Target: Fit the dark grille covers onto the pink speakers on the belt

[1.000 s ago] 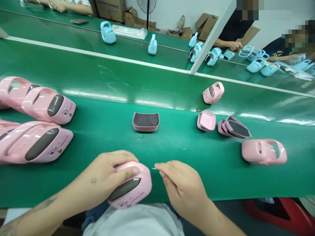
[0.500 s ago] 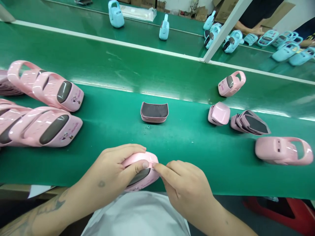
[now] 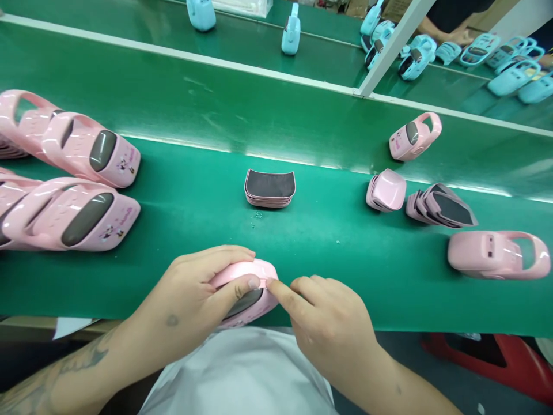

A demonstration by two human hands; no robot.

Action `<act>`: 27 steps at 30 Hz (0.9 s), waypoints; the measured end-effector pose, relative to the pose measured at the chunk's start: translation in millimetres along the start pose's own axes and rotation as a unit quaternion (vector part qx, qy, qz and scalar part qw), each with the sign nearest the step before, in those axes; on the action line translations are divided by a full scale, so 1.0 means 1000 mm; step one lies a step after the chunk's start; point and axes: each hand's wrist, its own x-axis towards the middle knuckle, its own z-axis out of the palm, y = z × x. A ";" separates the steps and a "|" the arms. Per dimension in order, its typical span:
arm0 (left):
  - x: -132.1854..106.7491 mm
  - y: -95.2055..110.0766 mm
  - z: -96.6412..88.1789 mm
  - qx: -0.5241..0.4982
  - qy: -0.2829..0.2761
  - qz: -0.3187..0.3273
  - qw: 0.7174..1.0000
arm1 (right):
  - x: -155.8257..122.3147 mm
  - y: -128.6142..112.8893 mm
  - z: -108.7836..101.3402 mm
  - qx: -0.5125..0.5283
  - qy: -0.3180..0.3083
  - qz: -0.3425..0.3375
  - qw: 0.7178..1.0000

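Fingers (image 3: pixel 224 256) of left hand (image 3: pixel 194 294) still clasp pink casing (image 3: pixel 259 270); right hand (image 3: pixel 332 323), curled shut, now touches it.

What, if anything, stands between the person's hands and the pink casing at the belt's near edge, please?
Nothing visible does: the left hand grips the pink casing from above, and the right hand touches its edge with a forefinger, beside the left thumb.

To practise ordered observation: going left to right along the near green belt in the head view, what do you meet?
A pile of pink casings → left hand → held pink casing → right hand → pink cover → fanned dark panels → lone pink casing.
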 end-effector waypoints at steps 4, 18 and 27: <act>-0.002 -0.001 0.003 0.014 0.000 0.016 1.000 | 0.001 -0.006 -0.004 -0.034 0.001 -0.010 0.999; -0.016 -0.004 0.027 0.133 0.103 0.163 0.972 | 0.018 0.007 -0.024 -0.091 -0.004 -0.146 0.985; -0.023 -0.002 0.024 0.117 0.064 0.067 0.989 | 0.030 0.026 -0.025 -0.055 -0.013 -0.233 0.971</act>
